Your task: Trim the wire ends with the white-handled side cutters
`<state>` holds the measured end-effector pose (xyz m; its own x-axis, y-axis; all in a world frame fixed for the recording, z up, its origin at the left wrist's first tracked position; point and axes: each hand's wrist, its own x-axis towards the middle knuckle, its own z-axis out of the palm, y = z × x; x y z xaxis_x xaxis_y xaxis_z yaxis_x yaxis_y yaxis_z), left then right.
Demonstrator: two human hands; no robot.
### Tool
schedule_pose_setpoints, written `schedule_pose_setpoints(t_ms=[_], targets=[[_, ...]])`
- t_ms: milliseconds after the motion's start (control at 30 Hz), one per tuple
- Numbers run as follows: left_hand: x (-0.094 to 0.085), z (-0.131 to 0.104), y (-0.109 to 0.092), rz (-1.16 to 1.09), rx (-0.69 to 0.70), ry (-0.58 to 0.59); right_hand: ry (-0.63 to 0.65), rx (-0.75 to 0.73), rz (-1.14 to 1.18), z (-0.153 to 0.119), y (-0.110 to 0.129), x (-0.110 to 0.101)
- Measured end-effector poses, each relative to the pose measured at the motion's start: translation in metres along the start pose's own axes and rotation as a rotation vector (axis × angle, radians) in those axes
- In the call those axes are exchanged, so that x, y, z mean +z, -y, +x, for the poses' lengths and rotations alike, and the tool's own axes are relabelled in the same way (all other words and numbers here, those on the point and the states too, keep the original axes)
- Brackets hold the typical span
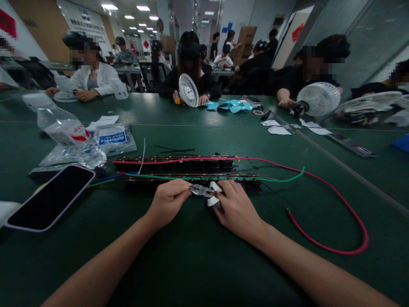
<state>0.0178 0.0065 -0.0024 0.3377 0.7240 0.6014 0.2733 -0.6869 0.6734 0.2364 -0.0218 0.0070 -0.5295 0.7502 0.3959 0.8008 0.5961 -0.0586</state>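
My right hand (238, 209) is closed round the white handles of a pair of diagonal cutters (200, 190), whose jaws point left. At the tip of those jaws my left hand (168, 200) pinches with thumb and forefinger; what it holds, if anything, is too small to make out. Just beyond both hands lie two long black terminal strips (179, 164) with metal rods along them. A red cable (319, 177) runs over the rear strip and loops round at the right. Along the front strip lies a green wire (287, 179). A white zip tie (142, 155) stands up near the left end.
To the left are a phone (53, 198), a clear water bottle (65, 128) and a plastic bag (115, 137). Across the table, people handle white fan parts (188, 90) near blue fan blades (233, 105). Another phone (351, 145) lies at the right.
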Motion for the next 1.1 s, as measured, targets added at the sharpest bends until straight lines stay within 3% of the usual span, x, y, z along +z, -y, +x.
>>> schedule_pose_setpoints(t_ms=[233,700,1100], targets=[[-0.0002,-0.0002,0.0014,0.018,-0.006,-0.003,0.007,0.004,0.014,0.0,0.0007,-0.002],[0.0033,-0.0025,-0.0008,0.163,0.104,-0.181,0.016,0.038,0.053,0.0012,0.0015,-0.0009],[0.0033,-0.0029,-0.0019,0.178,0.123,-0.193,0.027,0.056,0.109,0.0006,0.0026,-0.0023]])
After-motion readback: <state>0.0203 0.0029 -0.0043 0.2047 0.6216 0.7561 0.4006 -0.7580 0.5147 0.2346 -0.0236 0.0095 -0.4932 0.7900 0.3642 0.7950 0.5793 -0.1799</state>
